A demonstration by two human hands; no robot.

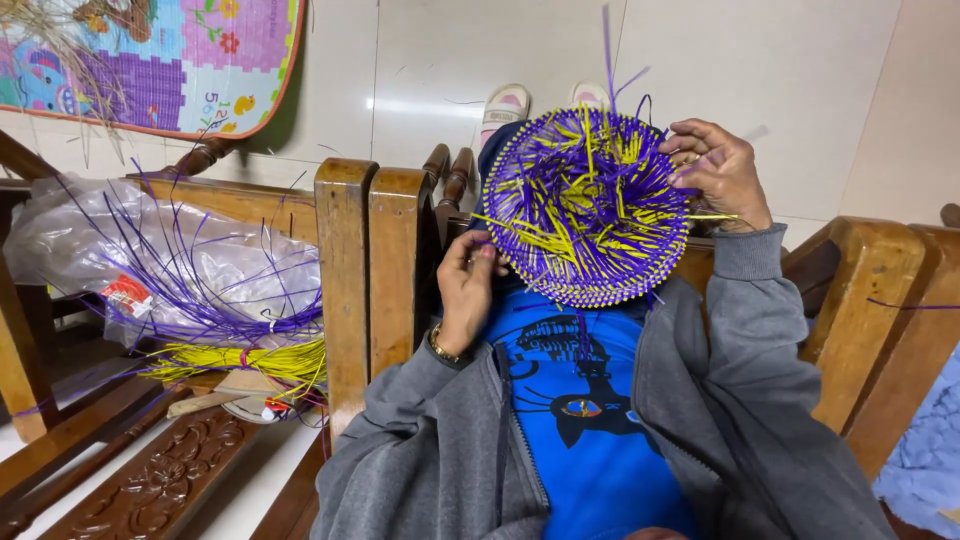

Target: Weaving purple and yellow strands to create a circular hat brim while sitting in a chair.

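A round woven disc (585, 205) of stiff purple and yellow plastic strips, with loose ends sticking out, is held above the person's lap. The left hand (466, 290) pinches its lower edge with closed fingers. The right hand (718, 172) curls its fingers around the upper right rim.

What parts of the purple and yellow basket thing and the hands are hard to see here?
Head view only:
- Round woven piece: only the strand-covered side shows; its other face is turned away.
- Right hand: fingertips hidden behind the rim and strands.
- Left hand: fingertips pinch at the rim; what they grip is too small to tell.
- Feet: mostly hidden behind the woven piece.
- Plastic bag: contents blurred by the film.
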